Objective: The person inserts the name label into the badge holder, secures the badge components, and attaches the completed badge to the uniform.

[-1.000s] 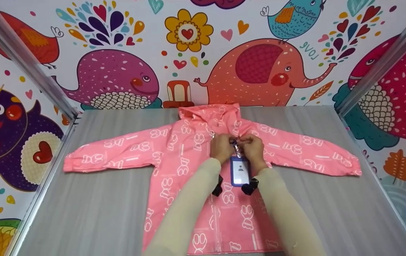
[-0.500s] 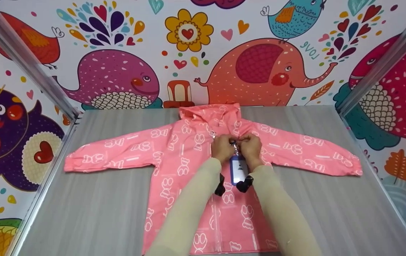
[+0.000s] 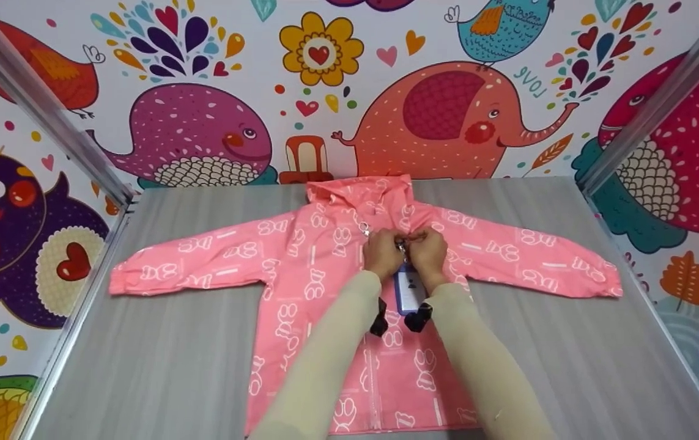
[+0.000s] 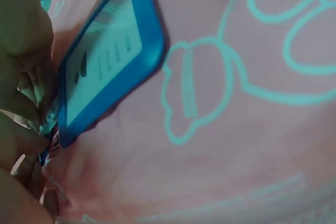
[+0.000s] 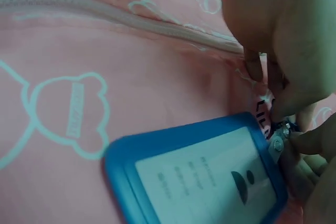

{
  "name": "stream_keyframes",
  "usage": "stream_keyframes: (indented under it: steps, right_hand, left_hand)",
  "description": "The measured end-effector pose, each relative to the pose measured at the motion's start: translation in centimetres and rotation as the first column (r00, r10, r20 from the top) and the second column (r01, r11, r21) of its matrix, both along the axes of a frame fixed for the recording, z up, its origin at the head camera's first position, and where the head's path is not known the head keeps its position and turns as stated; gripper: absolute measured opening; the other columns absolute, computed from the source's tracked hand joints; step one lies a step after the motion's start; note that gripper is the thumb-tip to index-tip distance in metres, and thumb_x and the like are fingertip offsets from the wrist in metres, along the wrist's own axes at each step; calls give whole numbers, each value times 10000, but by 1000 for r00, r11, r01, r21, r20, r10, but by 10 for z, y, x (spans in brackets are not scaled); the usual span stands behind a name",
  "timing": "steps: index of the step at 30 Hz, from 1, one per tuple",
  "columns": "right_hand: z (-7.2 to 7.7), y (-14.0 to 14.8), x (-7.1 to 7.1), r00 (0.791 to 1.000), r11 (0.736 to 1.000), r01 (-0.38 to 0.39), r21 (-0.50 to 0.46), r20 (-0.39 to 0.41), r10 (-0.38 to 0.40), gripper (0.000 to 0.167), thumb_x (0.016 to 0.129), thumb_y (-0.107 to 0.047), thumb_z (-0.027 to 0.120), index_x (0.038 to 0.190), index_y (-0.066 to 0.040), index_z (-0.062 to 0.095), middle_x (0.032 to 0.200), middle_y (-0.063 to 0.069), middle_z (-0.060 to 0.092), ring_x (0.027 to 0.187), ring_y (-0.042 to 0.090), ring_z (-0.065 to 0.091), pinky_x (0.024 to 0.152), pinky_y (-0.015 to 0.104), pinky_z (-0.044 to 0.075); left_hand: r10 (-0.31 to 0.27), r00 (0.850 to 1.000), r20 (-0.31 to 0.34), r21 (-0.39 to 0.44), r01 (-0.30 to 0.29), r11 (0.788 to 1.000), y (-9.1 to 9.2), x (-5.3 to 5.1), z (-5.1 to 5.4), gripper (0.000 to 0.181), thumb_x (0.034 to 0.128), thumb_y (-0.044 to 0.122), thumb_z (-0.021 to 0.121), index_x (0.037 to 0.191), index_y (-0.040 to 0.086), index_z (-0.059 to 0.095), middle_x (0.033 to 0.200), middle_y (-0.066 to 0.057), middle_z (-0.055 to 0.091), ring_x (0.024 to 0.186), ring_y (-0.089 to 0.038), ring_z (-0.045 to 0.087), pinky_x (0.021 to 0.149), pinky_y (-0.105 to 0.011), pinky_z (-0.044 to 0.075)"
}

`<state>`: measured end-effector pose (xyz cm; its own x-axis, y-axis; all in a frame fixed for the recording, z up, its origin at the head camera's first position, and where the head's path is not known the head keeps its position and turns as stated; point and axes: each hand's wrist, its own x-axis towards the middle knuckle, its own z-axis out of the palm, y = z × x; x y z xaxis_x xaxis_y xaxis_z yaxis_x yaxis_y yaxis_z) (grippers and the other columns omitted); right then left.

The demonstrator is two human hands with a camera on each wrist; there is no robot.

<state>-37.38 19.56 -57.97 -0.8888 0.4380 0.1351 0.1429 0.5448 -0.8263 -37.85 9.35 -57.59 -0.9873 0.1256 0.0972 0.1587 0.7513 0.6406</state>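
Observation:
A pink hooded jacket [image 3: 318, 293] with white bunny prints lies spread on the table, sleeves out to both sides. On its chest, right of the zipper, a blue-framed badge holder [image 3: 410, 293] with a white card hangs below both hands. My left hand [image 3: 384, 253] and right hand [image 3: 429, 253] meet at its clip [image 5: 278, 142], fingertips pinching at the clip and the jacket fabric around it. A short lettered strap [image 5: 262, 114] shows beside the clip in the right wrist view. The fingers partly hide the clip, so whether it bites on the fabric is unclear.
The grey wood-grain table [image 3: 159, 360] is bounded by metal rails [image 3: 80, 311] at its sides. Cartoon-printed panels [image 3: 318, 122] stand behind and beside it. A zipper pull with a ring [image 3: 365, 230] lies near my left hand. Black wrist mounts [image 3: 417, 318] hang close to the badge.
The right hand has drawn slightly left, closer to the left hand. The badge holder has turned a little and risen slightly, with more of it covered. The jacket stays in place.

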Motion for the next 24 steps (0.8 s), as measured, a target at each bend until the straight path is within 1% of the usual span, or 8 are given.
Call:
stream_keyframes:
  steps: [4, 6, 8, 11, 14, 19, 21, 24]
  right_hand:
    - [0, -2, -1, 999, 998, -36, 50, -19, 37, 122, 730, 47, 624, 810, 42, 717, 790, 195, 720, 776, 353, 662, 710, 431, 513]
    - [1, -2, -1, 998, 996, -62, 63, -23, 63, 121, 750, 44, 606, 817, 40, 706, 795, 194, 711, 782, 352, 655, 724, 442, 508]
    - [2, -2, -1, 995, 993, -96, 64, -30, 98, 123, 774, 42, 599, 843, 40, 701, 814, 199, 707, 796, 353, 650, 744, 455, 507]
    - [2, -2, -1, 985, 983, -169, 71, -24, 171, 135, 820, 22, 619, 920, 36, 709, 875, 200, 715, 842, 347, 652, 797, 472, 513]
    - [3, 0, -1, 972, 967, -235, 103, 15, 234, 162, 860, -19, 653, 998, 30, 723, 943, 201, 726, 897, 347, 661, 847, 481, 520]
    - [4, 2, -2, 955, 937, -295, 186, 80, 285, 169, 892, -55, 646, 1016, 26, 728, 981, 198, 727, 935, 357, 662, 882, 486, 523]
    - [3, 2, -3, 952, 936, -305, 177, 83, 295, 156, 894, -37, 637, 1001, 31, 728, 972, 200, 723, 931, 355, 656, 887, 482, 519]
    - [1, 4, -2, 953, 946, -301, 120, 74, 294, 149, 893, 1, 617, 986, 40, 727, 952, 205, 717, 906, 343, 645, 862, 466, 520]
  left_hand:
    - [-56, 998, 0, 46, 56, 997, -4, -2, -1, 346, 782, 33, 685, 1098, 153, 760, 1044, -39, 757, 1029, -282, 663, 908, -445, 517]
    - [-84, 996, -22, 49, 85, 995, -8, -3, -2, 367, 756, -14, 689, 1094, 113, 752, 1032, -66, 755, 1012, -279, 670, 914, -424, 524]
    - [-92, 995, -43, 54, 94, 994, -13, -5, -3, 357, 748, -54, 674, 1077, 69, 743, 1007, -98, 743, 989, -282, 671, 918, -407, 523]
    - [-58, 997, -57, 45, 61, 997, -20, -5, -4, 242, 771, -39, 680, 992, 35, 745, 934, -116, 736, 923, -286, 677, 875, -391, 535]
    - [-17, 999, -42, 53, 20, 998, -23, -5, -5, 101, 826, 28, 689, 906, 39, 750, 874, -103, 744, 869, -270, 693, 822, -374, 550]
    - [18, 998, -54, 15, -17, 1000, -22, -5, -5, 47, 838, 75, 712, 841, 72, 759, 837, -75, 755, 839, -258, 708, 790, -375, 560]
    - [41, 997, -69, -8, -42, 999, -20, -4, -6, 46, 836, 76, 714, 833, 77, 760, 831, -73, 756, 834, -265, 710, 785, -383, 564]
    - [75, 994, -84, -37, -78, 996, -17, -4, -8, 49, 840, 84, 714, 844, 84, 763, 838, -72, 759, 840, -272, 712, 792, -388, 568]
